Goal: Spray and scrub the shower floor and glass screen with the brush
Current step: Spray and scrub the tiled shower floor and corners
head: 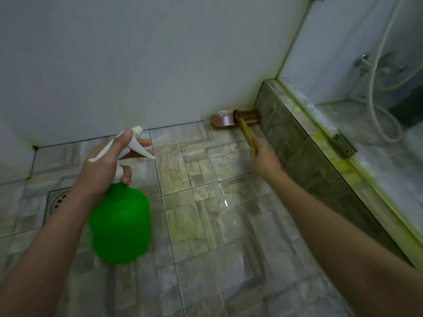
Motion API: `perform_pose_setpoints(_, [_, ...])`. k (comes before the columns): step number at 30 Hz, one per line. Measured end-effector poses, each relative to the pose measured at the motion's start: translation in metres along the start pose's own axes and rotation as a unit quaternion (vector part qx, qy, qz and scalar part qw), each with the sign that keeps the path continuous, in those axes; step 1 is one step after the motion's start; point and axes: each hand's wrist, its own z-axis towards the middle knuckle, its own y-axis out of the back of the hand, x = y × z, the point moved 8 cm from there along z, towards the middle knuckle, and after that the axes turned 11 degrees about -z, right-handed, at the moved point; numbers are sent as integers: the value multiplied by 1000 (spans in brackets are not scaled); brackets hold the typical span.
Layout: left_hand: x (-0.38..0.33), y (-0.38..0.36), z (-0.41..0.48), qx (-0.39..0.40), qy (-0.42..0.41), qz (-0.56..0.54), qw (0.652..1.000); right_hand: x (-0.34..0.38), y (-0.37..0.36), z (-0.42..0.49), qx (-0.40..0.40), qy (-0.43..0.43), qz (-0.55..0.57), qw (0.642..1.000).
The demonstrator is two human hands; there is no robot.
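Grey wall [114,53] meets wet, stone-patterned shower floor [206,236]; glass screen [338,53] tops a tiled kerb [295,143] at right. The left hand [103,165] curls its fingers round the green spray bottle [120,225]; the right hand [264,156] has its fingers closed on the brush [231,120], head in the far corner.

A brown wooden long-handled brush [225,120] sits on the grey tiled floor [206,225] at one o'clock, a square metal drain [58,199] at nine.

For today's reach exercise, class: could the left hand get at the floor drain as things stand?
Likely within reach: the floor drain lies near the left hand, nothing between. But that hand holds the green spray bottle, so it is not free.
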Motion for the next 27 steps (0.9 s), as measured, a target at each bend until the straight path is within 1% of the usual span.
perform_pose_setpoints(2, [-2, 6, -3, -12, -1, -6, 1000, 23, -26, -11, 13, -28, 53, 998])
perform_pose_setpoints(3, [-3, 8, -5, -16, -2, -13, 1000, 37, -38, -13, 20, -21, 50, 998])
perform_pose_setpoints(5, [-4, 10, -8, -19, 2, -16, 1000, 53, -49, -15, 37, 34, 5, 999])
perform_pose_setpoints(7, [-4, 13, -11, -15, 3, -9, 1000, 42, -38, -7, 34, 65, -22, 997])
perform_pose_setpoints(8, [-3, 16, -13, -14, 8, -4, 1000, 30, -29, -2, 27, 54, -21, 998])
perform_pose_setpoints(10, [-4, 22, -18, -16, 16, -1, 1000, 14, -15, 4, 6, 1, -1, 1000])
perform_pose_setpoints(12, [-4, 28, -20, -25, 26, 2, 999, 27, -14, -5, -1, -25, 14, 1000])
perform_pose_setpoints(14, [-4, 35, -23, -48, 32, 1, 998, 64, -30, -15, 17, 6, 6, 1000])
perform_pose_setpoints(16, [-5, 40, -25, -66, 22, -4, 998, 106, -55, -30, 61, 73, -7, 995])
perform_pose_setpoints(18, [-6, 45, -29, -78, 7, 0, 997, 130, -71, -45, 79, 123, -7, 989])
perform_pose_setpoints(19, [-7, 47, -33, -82, 5, 2, 997, 128, -72, -49, 75, 118, -5, 990])
perform_pose_setpoints(20, [-8, 50, -39, -85, 7, 3, 996, 121, -69, -51, 66, 94, 2, 993])
perform_pose_setpoints(22, [-11, 61, -54, -92, 14, 2, 996, 105, -63, -56, 43, 15, 23, 999])
perform_pose_setpoints(24, [-13, 76, -71, -98, 27, 2, 995, 113, -63, -66, 25, -53, 60, 997])
perform_pose_setpoints(25, [-13, 84, -78, -103, 33, 1, 994, 131, -67, -72, 23, -53, 75, 995])
perform_pose_setpoints(26, [-13, 94, -85, -111, 37, 1, 993, 156, -73, -78, 33, -30, 80, 996])
perform_pose_setpoints(27, [-12, 103, -92, -122, 39, -1, 992, 187, -84, -85, 56, 19, 78, 995])
